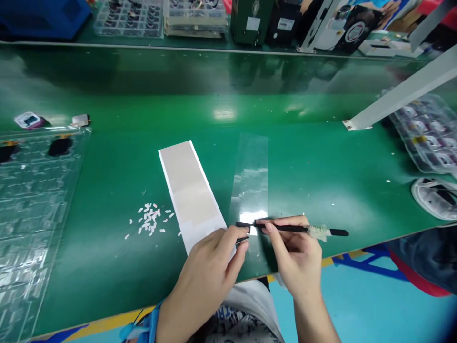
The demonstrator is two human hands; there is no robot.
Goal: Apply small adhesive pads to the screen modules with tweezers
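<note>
Left hand (210, 271): one, thumb and forefinger pinched together with almost no gap, gripping a small part (243, 225) above the near end of the clear strip.
Right hand (298, 250): one, fingers closed around a black stick (293, 228); its tip points at the small part, but whether they touch I cannot tell.
Wrap: one pale band (319, 232) around the stick, toward its outer end.
Strips: two, one white strip (191, 190), its near end partly hidden by the left hand, and one clear strip (250, 176) to its right, both flat on the green table (321, 166).
White bits (152, 216): several dozen, too small to count exactly, loosely heaped left of the white strip.
Left tray (39, 190): one, clear, with moulded cells; two dark pieces (60, 146) lie toward its far edge.
Beside its far edge: two small items, a white-and-purple one (29, 120) and a whitish one (80, 120).
Right tray (414, 159): one, clear, holding at least six round parts (432, 141).
Dish (416, 194): one, white, with something dark inside.
Shelf (83, 39): one blue bin (43, 19); a clear box (157, 32) of small parts in cells; a second, similar box (195, 21) beside it.
</note>
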